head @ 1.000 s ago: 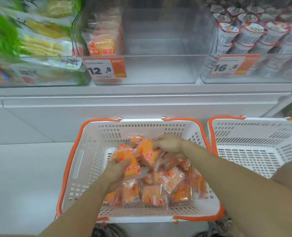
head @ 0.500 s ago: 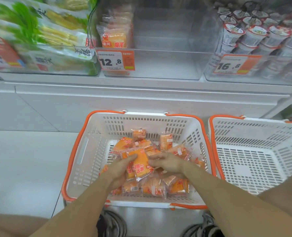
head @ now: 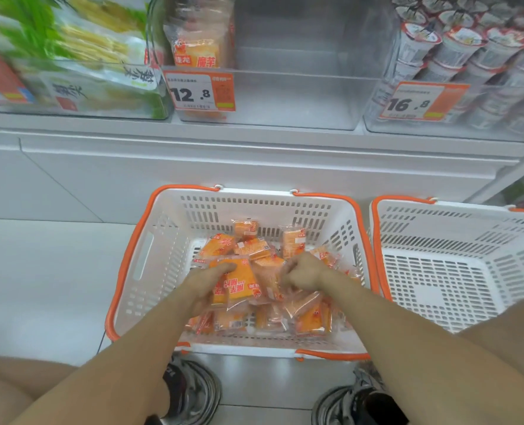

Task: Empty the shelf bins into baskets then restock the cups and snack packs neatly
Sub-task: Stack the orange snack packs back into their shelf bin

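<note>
A white basket with orange rim [head: 138, 262] stands on the floor and holds several orange snack packs [head: 310, 317]. My left hand [head: 207, 285] grips a small stack of these packs [head: 237, 283] inside the basket. My right hand [head: 300, 271] is curled over the pile beside it, pinching at a pack; its fingertips are hidden. On the shelf above, a clear middle bin [head: 294, 96] holds a few orange packs [head: 198, 47] at its left side. The clear bin to the right [head: 457, 105] is full of cups [head: 457, 47].
A second white basket [head: 438, 271] with nothing in it sits to the right. A bin of green and yellow bags [head: 70, 65] fills the shelf's left. Price tags read 12.8 [head: 198, 92] and 16.8 [head: 414, 101]. My shoes [head: 193, 391] are below the basket.
The view has tilted and drawn back from the basket. Both hands moved nearer to me in the basket; my left hand gathered packs into a stack, my right hand came alongside it.
</note>
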The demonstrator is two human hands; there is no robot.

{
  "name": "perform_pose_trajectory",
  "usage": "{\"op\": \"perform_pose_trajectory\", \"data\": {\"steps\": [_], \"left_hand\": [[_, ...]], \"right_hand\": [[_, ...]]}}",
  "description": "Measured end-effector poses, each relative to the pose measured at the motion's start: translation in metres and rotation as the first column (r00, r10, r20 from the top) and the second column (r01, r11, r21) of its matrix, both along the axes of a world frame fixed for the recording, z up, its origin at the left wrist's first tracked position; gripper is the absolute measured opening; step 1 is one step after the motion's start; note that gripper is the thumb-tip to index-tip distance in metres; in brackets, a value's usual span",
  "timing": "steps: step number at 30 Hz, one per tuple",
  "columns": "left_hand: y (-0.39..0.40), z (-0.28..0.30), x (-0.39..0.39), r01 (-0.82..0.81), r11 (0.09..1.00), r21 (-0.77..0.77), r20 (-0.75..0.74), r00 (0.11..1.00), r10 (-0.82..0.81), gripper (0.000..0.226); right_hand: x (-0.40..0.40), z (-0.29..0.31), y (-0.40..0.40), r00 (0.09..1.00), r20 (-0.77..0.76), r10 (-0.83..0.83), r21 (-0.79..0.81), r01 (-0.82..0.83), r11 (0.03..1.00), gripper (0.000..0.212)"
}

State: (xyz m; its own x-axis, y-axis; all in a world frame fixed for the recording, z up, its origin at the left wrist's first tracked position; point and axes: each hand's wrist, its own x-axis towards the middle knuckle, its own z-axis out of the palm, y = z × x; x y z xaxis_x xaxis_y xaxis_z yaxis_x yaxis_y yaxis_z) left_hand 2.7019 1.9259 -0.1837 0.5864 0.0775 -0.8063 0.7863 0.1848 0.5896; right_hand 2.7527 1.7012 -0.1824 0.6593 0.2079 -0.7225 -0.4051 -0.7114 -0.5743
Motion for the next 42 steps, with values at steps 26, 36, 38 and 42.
{"op": "perform_pose_trajectory", "data": {"steps": [26,36,38,42], "left_hand": [[-0.022,0.241,0.100,0.117,0.985,0.128,0.622,0.764,-0.172,0.025],[-0.027,0.237,0.113,0.240,0.962,0.133,0.634,0.725,-0.269,0.086],[-0.021,0.237,0.117,0.313,0.930,0.194,0.626,0.691,-0.363,0.104],[-0.013,0.232,0.122,0.402,0.868,0.291,0.590,0.639,-0.494,0.086]], "right_hand": [[0.052,0.243,0.003,0.981,0.073,-0.179,0.744,0.066,0.665,0.051],[0.065,0.223,0.004,0.994,-0.029,-0.103,0.798,0.085,0.597,0.050],[0.064,0.219,0.009,0.984,-0.042,-0.171,0.804,0.135,0.579,0.053],[0.068,0.217,0.001,0.994,0.010,-0.107,0.734,0.066,0.676,0.059]]}}
